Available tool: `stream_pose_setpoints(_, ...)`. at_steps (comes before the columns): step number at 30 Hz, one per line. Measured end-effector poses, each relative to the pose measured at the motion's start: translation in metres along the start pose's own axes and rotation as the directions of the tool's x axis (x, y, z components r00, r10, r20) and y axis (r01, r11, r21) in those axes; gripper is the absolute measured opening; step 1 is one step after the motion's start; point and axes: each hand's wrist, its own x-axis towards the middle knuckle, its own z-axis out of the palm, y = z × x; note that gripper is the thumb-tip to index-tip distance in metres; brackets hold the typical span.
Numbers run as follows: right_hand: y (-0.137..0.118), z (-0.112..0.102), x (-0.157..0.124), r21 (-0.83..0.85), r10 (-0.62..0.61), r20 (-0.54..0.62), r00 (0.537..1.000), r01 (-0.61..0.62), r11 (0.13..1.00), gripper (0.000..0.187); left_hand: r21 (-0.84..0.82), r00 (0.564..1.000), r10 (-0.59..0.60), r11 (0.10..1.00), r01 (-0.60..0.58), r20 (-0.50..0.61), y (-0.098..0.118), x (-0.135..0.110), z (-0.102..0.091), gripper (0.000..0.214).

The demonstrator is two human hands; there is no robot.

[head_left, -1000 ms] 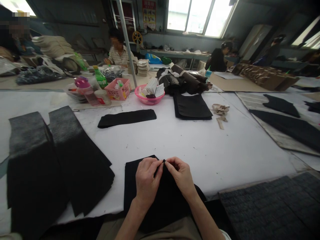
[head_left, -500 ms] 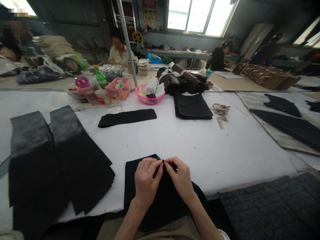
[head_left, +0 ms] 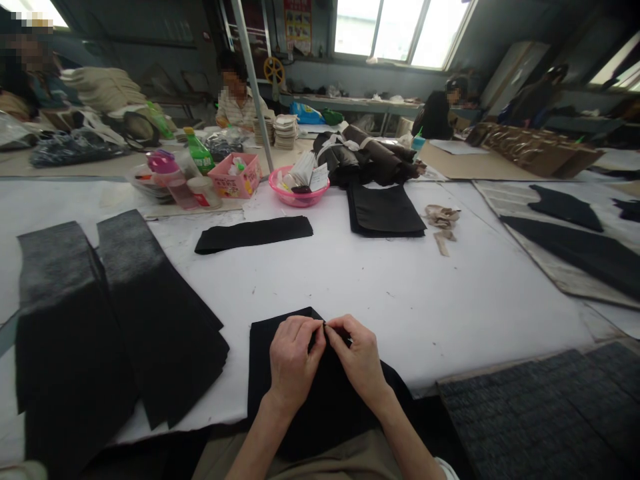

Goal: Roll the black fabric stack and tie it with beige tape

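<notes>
A black fabric piece (head_left: 270,360) lies at the near edge of the white table (head_left: 380,287), partly hanging toward my lap. My left hand (head_left: 293,363) and my right hand (head_left: 357,360) rest on it side by side. Both pinch the same raised corner of the black fabric between thumb and fingertips, the fingertips touching each other at the top. The fingers are curled and closed.
Large black felt pieces (head_left: 100,320) lie to the left. Farther back are a black strip (head_left: 255,235), a folded black stack (head_left: 383,212), a pink bowl (head_left: 299,193), a pink basket (head_left: 235,179) and bottles. A dark textured mat (head_left: 545,413) is at the right. Other people work at the far tables.
My hands have drawn slightly closer together on the fabric corner. The view has shifted a little; nothing else moved.
</notes>
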Motion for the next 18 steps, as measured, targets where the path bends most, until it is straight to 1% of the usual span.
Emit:
stream_pose_setpoints(3, -0.0008, -0.0006, -0.0002, -0.007, 0.025, -0.025, 0.999, -0.025, 1.0, 0.014, -0.017, 0.999, -0.032, 0.999, 0.032, -0.005, -0.0011, -0.0003, -0.0004, 0.007)
stream_pose_setpoints(6, 0.0014, -0.0037, 0.0002, 0.0, 0.066, -0.065, 0.996, -0.066, 0.998, 0.014, -0.05, 0.996, -0.091, 0.995, 0.089, -0.026, -0.0033, 0.0009, -0.0022, 0.005)
stream_pose_setpoints(8, 0.0037, -0.0062, 0.0005, 0.033, 0.093, -0.066, 0.993, -0.091, 0.995, 0.014, -0.099, 0.991, -0.137, 0.986, 0.135, -0.009, -0.0042, 0.0021, -0.0031, 0.005)
stream_pose_setpoints(10, 0.0058, -0.008, 0.0006, 0.066, 0.111, -0.059, 0.992, -0.107, 0.992, 0.014, -0.137, 0.986, -0.164, 0.976, 0.167, 0.03, -0.0038, 0.0024, -0.0029, 0.008)
stream_pose_setpoints(13, 0.0073, -0.0087, 0.0002, 0.086, 0.115, -0.061, 0.992, -0.109, 0.99, 0.013, -0.149, 0.985, -0.155, 0.975, 0.164, 0.071, -0.0004, 0.0006, -0.0005, 0.019)
stream_pose_setpoints(16, 0.0066, -0.0078, -0.0006, 0.1, 0.103, -0.059, 0.993, -0.097, 0.99, 0.013, -0.152, 0.99, -0.118, 0.98, 0.128, 0.075, 0.0038, -0.0016, 0.0026, 0.02)
stream_pose_setpoints(18, 0.0057, -0.0072, -0.0012, 0.109, 0.1, -0.056, 0.993, -0.093, 0.99, 0.014, -0.153, 0.991, -0.117, 0.98, 0.126, 0.064, 0.0054, -0.002, 0.0041, 0.019)
